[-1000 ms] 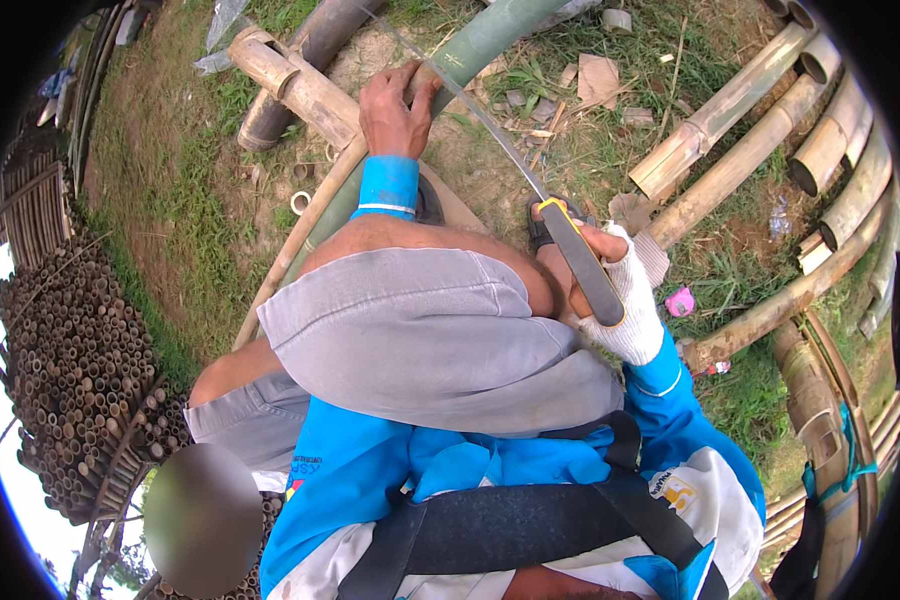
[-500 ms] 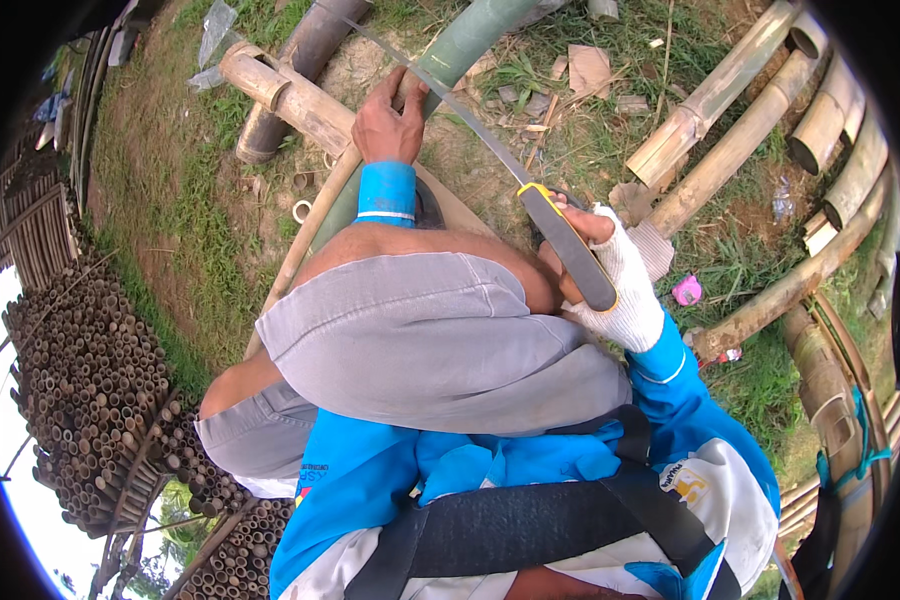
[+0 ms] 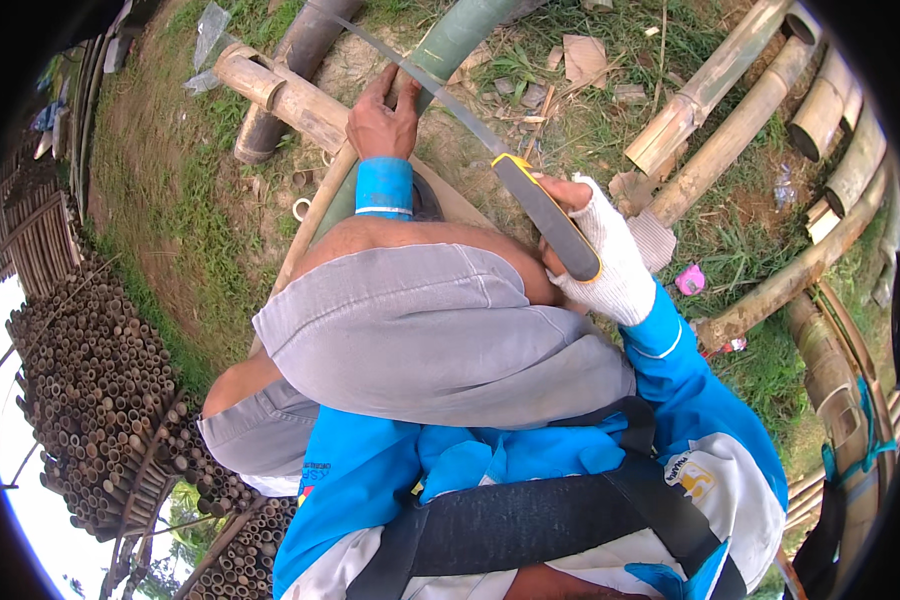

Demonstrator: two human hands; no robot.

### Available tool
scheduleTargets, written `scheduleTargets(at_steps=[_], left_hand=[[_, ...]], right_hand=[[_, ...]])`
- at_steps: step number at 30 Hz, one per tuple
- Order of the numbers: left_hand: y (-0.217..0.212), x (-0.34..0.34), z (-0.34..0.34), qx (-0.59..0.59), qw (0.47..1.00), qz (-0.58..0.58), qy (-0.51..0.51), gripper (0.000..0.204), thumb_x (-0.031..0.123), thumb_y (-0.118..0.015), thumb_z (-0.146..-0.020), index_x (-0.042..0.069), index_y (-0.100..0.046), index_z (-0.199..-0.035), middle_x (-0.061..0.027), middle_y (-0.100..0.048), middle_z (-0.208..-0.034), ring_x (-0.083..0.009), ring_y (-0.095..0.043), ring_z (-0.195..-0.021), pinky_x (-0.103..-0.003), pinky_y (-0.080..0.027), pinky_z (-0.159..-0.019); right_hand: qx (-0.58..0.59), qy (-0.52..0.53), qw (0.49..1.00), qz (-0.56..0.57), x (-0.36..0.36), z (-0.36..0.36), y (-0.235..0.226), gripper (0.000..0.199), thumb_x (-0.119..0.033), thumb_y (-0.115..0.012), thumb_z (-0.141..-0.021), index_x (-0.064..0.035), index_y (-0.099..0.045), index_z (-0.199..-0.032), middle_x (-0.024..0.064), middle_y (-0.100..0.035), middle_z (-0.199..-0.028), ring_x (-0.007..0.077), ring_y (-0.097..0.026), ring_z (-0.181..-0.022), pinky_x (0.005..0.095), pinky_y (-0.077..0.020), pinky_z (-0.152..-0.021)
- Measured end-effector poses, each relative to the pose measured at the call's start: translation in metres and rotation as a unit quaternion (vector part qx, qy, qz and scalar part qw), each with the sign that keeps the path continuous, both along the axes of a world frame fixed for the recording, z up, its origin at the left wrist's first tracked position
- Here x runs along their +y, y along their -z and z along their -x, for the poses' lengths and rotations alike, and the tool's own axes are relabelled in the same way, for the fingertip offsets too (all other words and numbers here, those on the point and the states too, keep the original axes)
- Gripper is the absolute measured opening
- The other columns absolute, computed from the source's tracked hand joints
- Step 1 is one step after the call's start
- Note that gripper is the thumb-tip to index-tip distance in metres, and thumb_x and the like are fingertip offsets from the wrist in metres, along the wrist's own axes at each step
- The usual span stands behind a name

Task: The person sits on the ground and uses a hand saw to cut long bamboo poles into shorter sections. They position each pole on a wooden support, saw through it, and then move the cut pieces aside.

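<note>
A hand saw [image 3: 547,217] with a grey and yellow handle is in my right hand [image 3: 607,262], which wears a white fingerless glove. Its long thin blade slants up and left across a thick green bamboo pole [image 3: 464,40]. Just on the near side of the blade, my left hand [image 3: 382,122] is wrapped over that pole, the thumb up close to the blade. The pole runs back beneath my raised leg, where it is partly hidden. Below the left hand, a cut bamboo piece [image 3: 305,112] lies crosswise, with a notch near its far end.
Several cut bamboo poles [image 3: 735,130] lie on the grass at the right. A pink object [image 3: 690,280] rests near my right wrist. Far left stands a large stack of bamboo [image 3: 95,400]. Bamboo scraps [image 3: 584,60] and a clear plastic bag [image 3: 210,32] litter the ground.
My right hand has drawn the saw handle a little left and up, so the blade has slid further across the green bamboo. The left hand stays on the pole.
</note>
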State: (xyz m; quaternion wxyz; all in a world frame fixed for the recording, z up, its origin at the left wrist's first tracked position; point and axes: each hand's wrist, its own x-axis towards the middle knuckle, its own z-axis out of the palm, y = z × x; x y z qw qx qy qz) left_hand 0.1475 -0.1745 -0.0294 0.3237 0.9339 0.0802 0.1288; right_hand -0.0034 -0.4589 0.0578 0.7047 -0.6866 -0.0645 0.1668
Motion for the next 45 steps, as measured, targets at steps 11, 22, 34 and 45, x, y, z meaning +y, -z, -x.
scheduleTargets(at_steps=[11, 22, 34, 45], left_hand=[[0.006, -0.004, -0.001, 0.023, 0.999, 0.018, -0.015, 0.048, 0.045, -0.079, -0.093, 0.012, -0.081, -0.127, -0.0185, -0.08, -0.119, -0.0361, -0.077, -0.108, -0.044, -0.058, -0.099], [0.004, -0.002, 0.009, -0.011, 1.0, 0.0, -0.02, 0.045, 0.047, -0.079, -0.092, 0.017, -0.082, -0.126, -0.0165, -0.081, -0.117, -0.0374, -0.077, -0.103, -0.045, -0.06, -0.094], [0.008, 0.005, 0.01, 0.016, 0.999, -0.018, -0.03, 0.045, 0.051, -0.078, -0.092, 0.025, -0.081, -0.13, -0.0156, -0.081, -0.115, -0.0387, -0.077, -0.104, -0.048, -0.059, -0.096], [0.009, 0.002, 0.001, 0.029, 0.999, -0.003, -0.022, 0.046, 0.053, -0.076, -0.093, 0.026, -0.081, -0.129, -0.0151, -0.08, -0.12, -0.0372, -0.076, -0.108, -0.048, -0.059, -0.097]], right_hand=[[-0.065, 0.009, 0.998, 0.021, 0.038, -0.055, 0.003, 0.064, 0.008, -0.062, -0.084, 0.0002, -0.054, -0.147, 0.0131, -0.064, -0.135, 0.0168, -0.062, -0.108, 0.029, -0.0511, -0.099], [-0.095, 0.023, 0.994, 0.058, -0.011, 0.026, -0.003, 0.065, 0.008, -0.066, -0.086, -0.0033, -0.053, -0.148, 0.0218, -0.06, -0.144, 0.031, -0.063, -0.133, 0.0401, -0.0501, -0.11], [-0.088, -0.02, 0.99, 0.104, -0.026, 0.048, -0.015, 0.062, 0.007, -0.065, -0.088, -0.0022, -0.05, -0.148, 0.0173, -0.065, -0.133, 0.0247, -0.067, -0.119, 0.0374, -0.0519, -0.106], [-0.084, 0.022, 0.994, 0.069, 0.053, -0.062, 0.003, 0.066, 0.006, -0.066, -0.082, -0.0017, -0.055, -0.147, 0.0151, -0.064, -0.136, 0.0243, -0.066, -0.12, 0.0346, -0.0517, -0.105]])
